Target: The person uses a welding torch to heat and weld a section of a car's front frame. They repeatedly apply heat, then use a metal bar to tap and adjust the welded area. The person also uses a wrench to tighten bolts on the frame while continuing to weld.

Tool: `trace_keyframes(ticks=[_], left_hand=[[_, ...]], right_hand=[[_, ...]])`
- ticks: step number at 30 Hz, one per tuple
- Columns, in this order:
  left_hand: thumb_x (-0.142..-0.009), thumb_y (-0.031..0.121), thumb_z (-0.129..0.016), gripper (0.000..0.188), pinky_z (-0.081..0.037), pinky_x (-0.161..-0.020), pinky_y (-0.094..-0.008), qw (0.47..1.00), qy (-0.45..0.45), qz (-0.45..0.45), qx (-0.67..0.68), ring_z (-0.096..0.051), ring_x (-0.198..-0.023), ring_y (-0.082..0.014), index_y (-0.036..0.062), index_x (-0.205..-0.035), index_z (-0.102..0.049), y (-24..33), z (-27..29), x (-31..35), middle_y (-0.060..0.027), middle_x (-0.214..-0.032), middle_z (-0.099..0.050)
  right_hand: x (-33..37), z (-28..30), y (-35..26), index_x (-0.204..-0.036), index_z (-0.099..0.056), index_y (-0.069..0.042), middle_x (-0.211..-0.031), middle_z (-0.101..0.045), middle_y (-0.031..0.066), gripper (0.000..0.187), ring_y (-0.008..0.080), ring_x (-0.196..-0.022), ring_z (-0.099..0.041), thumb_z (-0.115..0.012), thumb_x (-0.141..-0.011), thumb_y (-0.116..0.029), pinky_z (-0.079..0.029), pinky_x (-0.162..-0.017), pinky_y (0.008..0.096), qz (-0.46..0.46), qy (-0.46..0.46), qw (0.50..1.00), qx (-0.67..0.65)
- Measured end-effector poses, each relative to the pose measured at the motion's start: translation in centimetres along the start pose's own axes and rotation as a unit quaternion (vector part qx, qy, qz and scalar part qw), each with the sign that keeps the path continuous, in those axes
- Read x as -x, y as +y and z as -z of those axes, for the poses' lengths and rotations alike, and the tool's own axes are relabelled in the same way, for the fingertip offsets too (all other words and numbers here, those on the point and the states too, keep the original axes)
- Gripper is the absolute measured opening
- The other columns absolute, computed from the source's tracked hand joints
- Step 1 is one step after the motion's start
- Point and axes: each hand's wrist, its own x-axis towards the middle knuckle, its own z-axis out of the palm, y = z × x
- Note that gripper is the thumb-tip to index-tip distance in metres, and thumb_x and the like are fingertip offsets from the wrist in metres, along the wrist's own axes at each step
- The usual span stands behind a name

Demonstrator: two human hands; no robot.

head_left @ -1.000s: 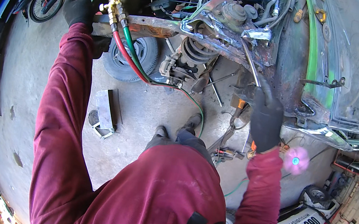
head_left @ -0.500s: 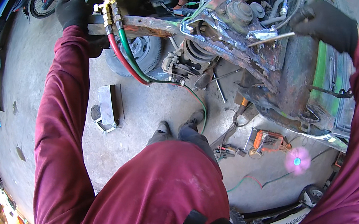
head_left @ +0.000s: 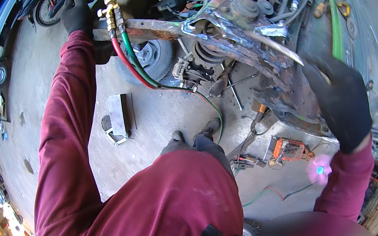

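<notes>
My right hand [head_left: 342,100], in a black glove, is closed on a thin metal rod [head_left: 279,47], smeared by motion. The rod reaches left over the torn, rusty metal of a stripped vehicle's front end [head_left: 240,44]. At the upper left, my black-gloved left hand [head_left: 76,13] is raised with its fingers bunched; I cannot make out what they hold. Close to its right is a brass gas torch [head_left: 110,1] with a red hose [head_left: 124,61] and a green hose [head_left: 134,55]. Under that hand, a rusty frame rail [head_left: 148,30] runs toward the coil spring [head_left: 207,54].
A wheel [head_left: 151,60] lies on the floor beneath the rail. Near my feet are an open metal box [head_left: 119,114], an orange tool [head_left: 289,148] and a fan with pink blades [head_left: 320,169]. The hoses trail across the floor. A motorcycle wheel [head_left: 51,6] stands at far left.
My right hand has moved down and nearer with the rod, its elbow lowered. The view has shifted slightly. My left hand stays beside the torch.
</notes>
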Motion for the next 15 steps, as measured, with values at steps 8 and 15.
trace_keyframes(ticks=[8,15], left_hand=[[-0.103,0.038,-0.069,0.035,-0.058,-0.080,-0.0351,0.996,-0.009,0.020,0.082,-0.076,-0.082,-0.0165,0.0061,-0.106,-0.083,0.1,-0.3,0.1,-0.0069,-0.096,-0.084],[-0.103,0.037,-0.069,0.034,-0.057,-0.086,-0.0340,0.993,-0.016,0.064,0.099,-0.076,-0.084,-0.0161,0.0065,-0.113,-0.080,0.8,-0.2,0.9,-0.0046,-0.094,-0.085]], right_hand=[[-2.6,-2.4,-0.9,-0.130,-0.078,-0.002,-0.123,-0.080,0.0208,0.037,0.0391,-0.108,-0.077,-0.067,-0.105,-0.027,-0.059,-0.099,0.0433,-0.078,-0.082,0.989,-0.096],[-1.0,0.5,0.9,-0.127,-0.078,-0.002,-0.119,-0.080,0.0215,0.034,0.0378,-0.106,-0.079,-0.068,-0.105,-0.026,-0.060,-0.098,0.0446,-0.055,-0.051,0.992,-0.097]])
